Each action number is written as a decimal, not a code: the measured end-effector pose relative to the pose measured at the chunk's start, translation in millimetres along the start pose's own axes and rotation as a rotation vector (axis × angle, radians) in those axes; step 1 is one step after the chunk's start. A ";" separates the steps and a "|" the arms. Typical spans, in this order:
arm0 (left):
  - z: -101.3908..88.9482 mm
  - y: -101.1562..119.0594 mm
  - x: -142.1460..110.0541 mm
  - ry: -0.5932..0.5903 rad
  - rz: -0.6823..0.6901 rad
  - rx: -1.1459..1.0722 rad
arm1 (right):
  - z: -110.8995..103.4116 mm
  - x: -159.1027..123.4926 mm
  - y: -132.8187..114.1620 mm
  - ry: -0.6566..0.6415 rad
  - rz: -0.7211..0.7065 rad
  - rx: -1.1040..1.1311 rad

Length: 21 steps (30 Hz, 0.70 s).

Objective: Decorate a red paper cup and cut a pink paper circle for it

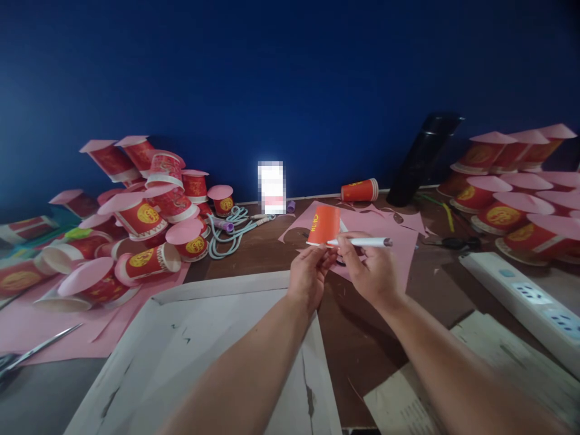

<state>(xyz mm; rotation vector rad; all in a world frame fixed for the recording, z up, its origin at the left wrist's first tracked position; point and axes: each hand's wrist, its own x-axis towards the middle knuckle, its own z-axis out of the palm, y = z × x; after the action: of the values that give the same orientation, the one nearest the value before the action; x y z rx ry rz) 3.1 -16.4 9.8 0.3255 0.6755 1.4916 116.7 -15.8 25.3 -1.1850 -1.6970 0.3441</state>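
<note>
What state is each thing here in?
Orange paper cup: rim downward, in left hand
Slim white pen-like tool: in right hand, one end near cup's rim
Red paper cups with pink paper discs: piled
Nested red paper cups: lying sideways
Pink paper sheet: cut
Pale blue cable: loosely coiled
White plastic power strip: visible sockets unplugged
Black cylindrical flask: on end, apparently leaning
Silver scissors: opening unclear

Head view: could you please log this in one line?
left hand: holds red cup; right hand: holds white pen-like tool, tip near cup
</note>
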 end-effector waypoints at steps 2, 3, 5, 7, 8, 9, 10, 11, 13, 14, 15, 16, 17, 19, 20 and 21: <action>-0.2 0.2 -0.1 0.001 -0.005 -0.016 | -0.4 -0.2 -0.2 -0.019 0.001 -0.008; -0.2 0.3 -0.1 0.001 -0.007 -0.024 | -0.5 -0.3 -0.2 -0.024 0.003 -0.008; -0.1 0.5 -0.3 -0.001 -0.012 -0.034 | -0.3 -0.4 0.3 -0.027 0.009 -0.008; 0.2 0.7 -0.3 0.000 -0.017 -0.036 | 0.3 -0.4 1.5 -0.022 0.015 -0.006; 0.3 0.7 -0.2 0.001 -0.019 -0.035 | 0.6 -0.4 2.3 -0.016 0.019 -0.002; 0.3 0.7 -0.1 0.005 -0.021 -0.034 | 1.0 -0.3 3.1 -0.009 0.022 0.004; 0.1 0.8 0.1 0.009 -0.022 -0.033 | 1.2 -0.1 3.9 -0.001 0.024 0.012; -0.1 0.8 0.3 0.013 -0.023 -0.030 | 1.4 0.2 4.6 0.006 0.025 0.021; -0.9 0.8 0.7 0.014 -0.030 -0.020 | 1.3 1.0 5.5 0.015 0.028 0.030; -1.4 0.8 0.8 0.012 -0.033 -0.014 | 1.0 1.5 5.6 0.018 0.027 0.032; -1.7 0.8 0.7 0.009 -0.037 -0.009 | 0.7 2.0 5.6 0.019 0.026 0.032; -1.9 0.8 0.6 0.007 -0.040 -0.005 | 0.2 2.5 5.5 0.020 0.023 0.031; -1.9 0.8 0.4 0.007 -0.043 -0.002 | -0.2 2.9 5.2 0.026 0.020 0.029; -1.4 0.9 -0.2 0.010 -0.046 0.001 | -1.2 3.8 4.3 0.047 0.014 0.019; -1.0 1.0 -0.5 0.011 -0.047 0.002 | -1.7 4.1 3.8 0.058 0.014 0.011; -0.6 1.2 -0.8 0.013 -0.047 0.002 | -2.1 4.4 3.2 0.069 0.014 0.003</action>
<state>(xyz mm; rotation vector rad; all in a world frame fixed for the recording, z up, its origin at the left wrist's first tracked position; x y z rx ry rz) 1.9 -17.2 10.2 0.3000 0.6906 1.4494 120.2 -11.2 26.6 -1.1936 -1.6288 0.3109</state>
